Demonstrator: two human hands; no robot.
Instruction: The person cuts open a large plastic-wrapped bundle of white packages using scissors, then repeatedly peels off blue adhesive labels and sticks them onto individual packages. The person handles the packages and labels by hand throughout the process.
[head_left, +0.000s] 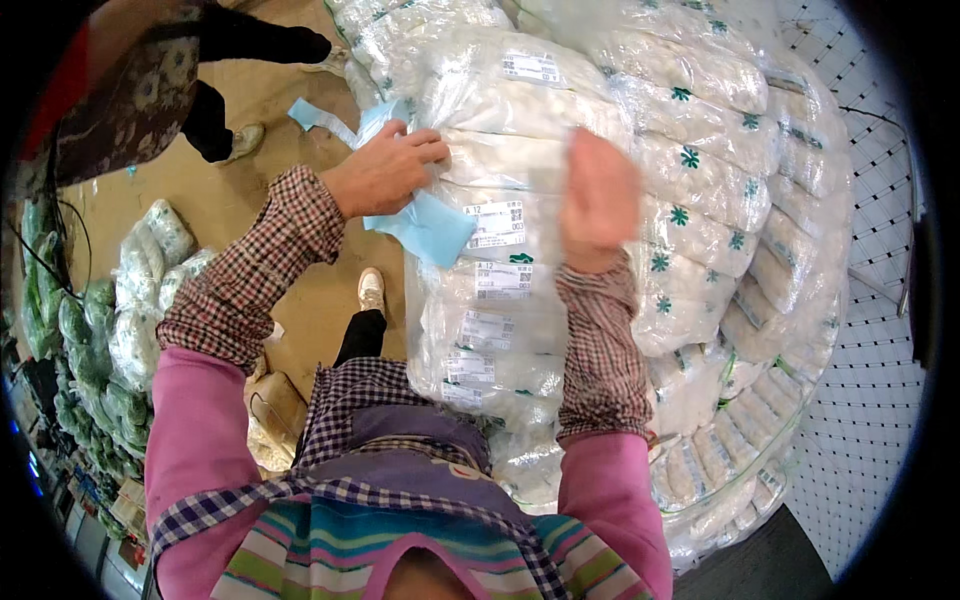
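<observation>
Rows of clear plastic bags with whitish contents (495, 157) lie before me, several bearing printed labels (495, 223). My left hand (390, 169) is bent over the left edge of the pile, fingers curled at pale blue sheets or strips (427, 225); its grip on them is partly hidden. One blue piece spreads below that hand, touching a label; a narrower strip (307, 115) sticks out to the upper left. Blurred by motion, my right hand (600, 191) is over the bags at the right; whether it holds anything cannot be told.
More bags with green marks (690, 157) are heaped at the right, beside a white dotted surface (862, 375). Bagged green vegetables (82, 322) and pale bags (146, 285) lie at the far left. Another person's dark-clothed leg and shoe (244, 142) are at the upper left.
</observation>
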